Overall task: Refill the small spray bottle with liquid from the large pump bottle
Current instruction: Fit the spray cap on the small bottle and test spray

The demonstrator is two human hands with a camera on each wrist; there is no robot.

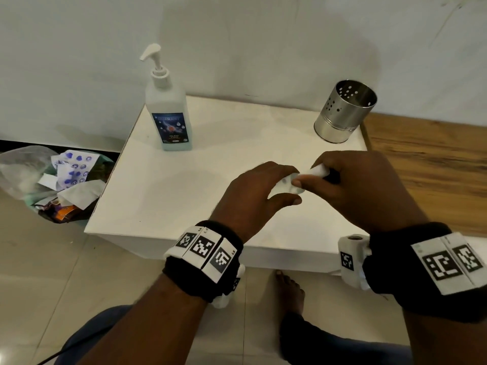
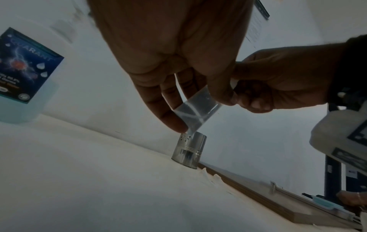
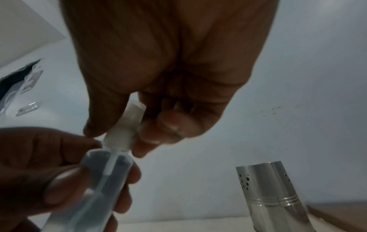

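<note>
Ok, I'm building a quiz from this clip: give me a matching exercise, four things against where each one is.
Things:
1. pump bottle
2. metal holder
3. spray bottle body
4. spray cap

Places:
a. pinched by the right hand
b. far right of the table
c. held in the left hand
d. far left of the table

Pairs: 1-d, 2-b, 3-c, 4-a

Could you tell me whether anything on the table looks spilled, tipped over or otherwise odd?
Nothing stands out: the pump bottle and steel holder stand upright on the dry table; both hands hold the spray bottle.
</note>
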